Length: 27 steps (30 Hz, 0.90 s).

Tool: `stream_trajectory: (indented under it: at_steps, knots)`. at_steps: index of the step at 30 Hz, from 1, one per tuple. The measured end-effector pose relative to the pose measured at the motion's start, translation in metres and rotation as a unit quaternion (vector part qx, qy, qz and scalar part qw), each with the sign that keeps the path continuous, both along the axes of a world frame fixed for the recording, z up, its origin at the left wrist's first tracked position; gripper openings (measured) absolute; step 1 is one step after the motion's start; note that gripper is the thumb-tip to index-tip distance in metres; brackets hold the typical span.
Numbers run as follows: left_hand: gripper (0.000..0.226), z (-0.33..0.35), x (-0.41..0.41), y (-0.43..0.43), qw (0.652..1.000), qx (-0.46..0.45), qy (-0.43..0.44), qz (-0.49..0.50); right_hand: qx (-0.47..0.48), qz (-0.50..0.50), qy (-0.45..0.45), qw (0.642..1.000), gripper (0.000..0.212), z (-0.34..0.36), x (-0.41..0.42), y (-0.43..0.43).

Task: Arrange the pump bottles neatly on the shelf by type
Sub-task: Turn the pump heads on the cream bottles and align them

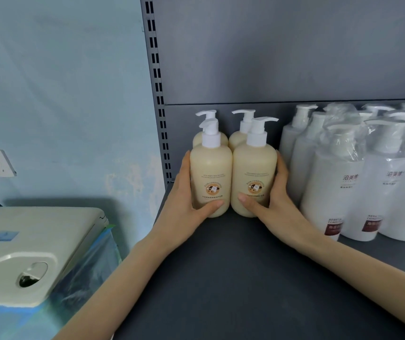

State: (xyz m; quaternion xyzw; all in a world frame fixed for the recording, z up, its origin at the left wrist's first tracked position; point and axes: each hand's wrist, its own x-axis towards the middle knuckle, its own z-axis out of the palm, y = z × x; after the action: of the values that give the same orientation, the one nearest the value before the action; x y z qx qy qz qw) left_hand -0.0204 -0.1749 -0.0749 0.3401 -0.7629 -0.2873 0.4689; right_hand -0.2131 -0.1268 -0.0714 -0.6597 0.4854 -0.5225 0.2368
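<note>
Centre frame: left hand curls round left cream plastic pump bottle, right hand round the twin bottle. Slide both squarely back against rear pair, labels forward.

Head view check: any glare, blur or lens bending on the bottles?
Head view: soft even light, faint shadows on the shelf; labels legible on the left cream conditioner bottle in the left hand and the right cream conditioner bottle in the right hand; plastic wrap glares on the white keratin bottles, hazing their pumps; the wide lens bows the slotted upright.
</note>
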Motion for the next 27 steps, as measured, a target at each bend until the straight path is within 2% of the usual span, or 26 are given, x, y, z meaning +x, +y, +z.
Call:
stream_trajectory:
  at_steps: [7,19,27]
  knots:
    - [0.097,-0.002,0.003,0.000,1.000,-0.006,0.005,-0.028,0.005,0.000,0.018,1.000,0.105,-0.002,-0.002,-0.002]
    - [0.101,-0.002,0.002,0.005,1.000,-0.030,-0.006,0.001,0.004,-0.005,0.038,0.999,0.106,0.001,0.001,0.000]
    - [0.107,0.005,0.001,0.016,0.996,-0.037,-0.057,0.050,-0.012,-0.032,0.039,0.999,0.106,0.001,0.003,0.003]
